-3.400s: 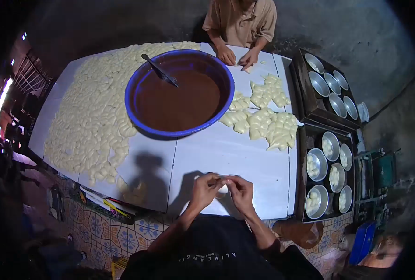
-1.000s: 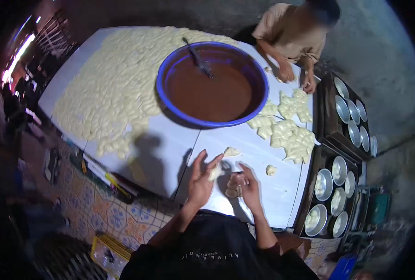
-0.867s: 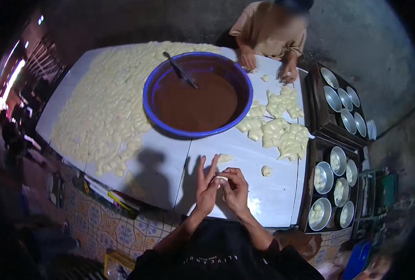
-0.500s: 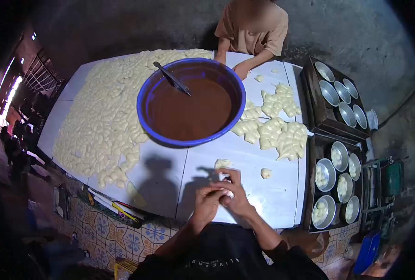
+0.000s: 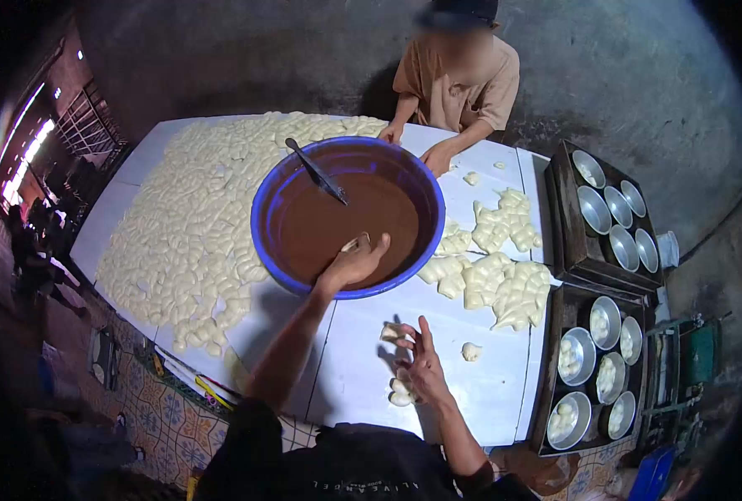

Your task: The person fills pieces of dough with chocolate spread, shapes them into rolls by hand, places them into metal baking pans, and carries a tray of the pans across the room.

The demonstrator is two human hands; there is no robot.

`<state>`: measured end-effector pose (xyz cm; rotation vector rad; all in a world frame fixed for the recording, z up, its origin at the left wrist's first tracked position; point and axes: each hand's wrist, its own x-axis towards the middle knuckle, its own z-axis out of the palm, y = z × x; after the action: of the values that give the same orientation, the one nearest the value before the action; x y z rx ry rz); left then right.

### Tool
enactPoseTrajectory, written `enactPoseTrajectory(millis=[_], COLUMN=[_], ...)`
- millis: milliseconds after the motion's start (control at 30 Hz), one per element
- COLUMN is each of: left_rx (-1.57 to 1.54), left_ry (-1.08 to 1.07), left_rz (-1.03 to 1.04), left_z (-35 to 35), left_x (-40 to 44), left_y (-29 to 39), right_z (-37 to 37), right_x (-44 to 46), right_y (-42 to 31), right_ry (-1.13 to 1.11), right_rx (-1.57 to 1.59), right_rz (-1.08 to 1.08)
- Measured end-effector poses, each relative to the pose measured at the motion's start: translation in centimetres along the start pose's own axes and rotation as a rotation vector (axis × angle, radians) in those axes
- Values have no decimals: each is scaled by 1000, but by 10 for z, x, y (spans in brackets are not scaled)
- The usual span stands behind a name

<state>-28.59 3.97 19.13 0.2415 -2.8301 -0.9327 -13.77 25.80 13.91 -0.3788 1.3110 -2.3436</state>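
Head view: left grip (image 5: 353, 265) is inside the blue basin (image 5: 258, 221), at the brown filling (image 5: 383, 213); whether it pinches any, cannot tell. Right grip (image 5: 426, 371): fingers spread, nothing visibly held, just beside a dough piece (image 5: 391, 333) on the desk (image 5: 475, 401). Dough likely light, soft, tacky, easily torn; best lifted by its edge with 2 fingertips.

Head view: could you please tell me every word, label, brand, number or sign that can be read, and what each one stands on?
"ALIVEANGEL": on the black shirt of the person wearing the camera.
Smaller lettering by that name: too small to read surely.
Tan shirt of the person across the table: no readable text.
Blue basin: no text that I can make out.
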Motion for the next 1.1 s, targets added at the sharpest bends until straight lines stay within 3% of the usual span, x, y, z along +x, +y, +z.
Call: enactPoseTrajectory(millis=[67, 133, 200, 233, 267, 333, 400, 467, 500, 533, 600, 667, 800, 833, 867, 933, 1000, 1033, 1067, 1100], left_rx=[0, -39, 122, -69, -322, -1074, -1262, -978, -627, -271, -130, -195, -27, -81, -82, -873, -1327, -1419, -1513, -1412], left_ry=[-628, -581, -281, -219, -119, -447, -527, 37, 67, -2, -443, -615, -543, -355, -366, -531, -805, -756, -565, -429], left_rz=[-142, -110, -188, -182, 28, -295, -338, -105, -79, -184, -198, -96, -198, -202, -201, -216, -344, -357, -483, -478], left_z=[-41, -43, -33, -21, -23, -37, -44, -46, -50, -63, -55, -22, -63, -51, -40, -24, -39, -32, -25, -18], left_x=[4, -7, -16, -19, -38, -58, -66, -54, -38, -29, -1, 15, -26, -34, -45, -69, -106, -119, -133, -148], left_y=[22, 32, 33, 18, 21, 34, 45, 45, 34, 42, 16, -17, 41, 36, 31, 19, 42, 42, 42, 42], right_z=[-3, -7, -3, -4, 1, 5, 11, 13, 17, 18, 17, 20, 11, 10, 10, 14, 16, 11, 19, 22], right_x=[1, 0, 0, 3, 7, 15, 19, 20, 19, 18, 14, 9, 1, 1, 1, 5, 9, 9, 7, 8], right_y=[5, 10, 4, 9, 8, 7, 3, 3, 2, 4, 9, 6, 10, 7, 4, 1, 1, 6, -5, -4], right_ry=[49, 23, 76, 87, 136, 163, 150, 141, 168, 152, 169, 190, 202, 210, 215, 242, 309, 371, 332, 442], right_rx=[-3, 24, 85, 109, 208, 382, 453, 416, 355, 348, 332, 353, 395, 382, 368, 460, 601, 526, 435, 425], right_rz=[32, -24, 25, 6, 21, 66, 53, 95, 97, 105, 147, 177, 153, 145, 140, 154, 240, 297, 221, 209])
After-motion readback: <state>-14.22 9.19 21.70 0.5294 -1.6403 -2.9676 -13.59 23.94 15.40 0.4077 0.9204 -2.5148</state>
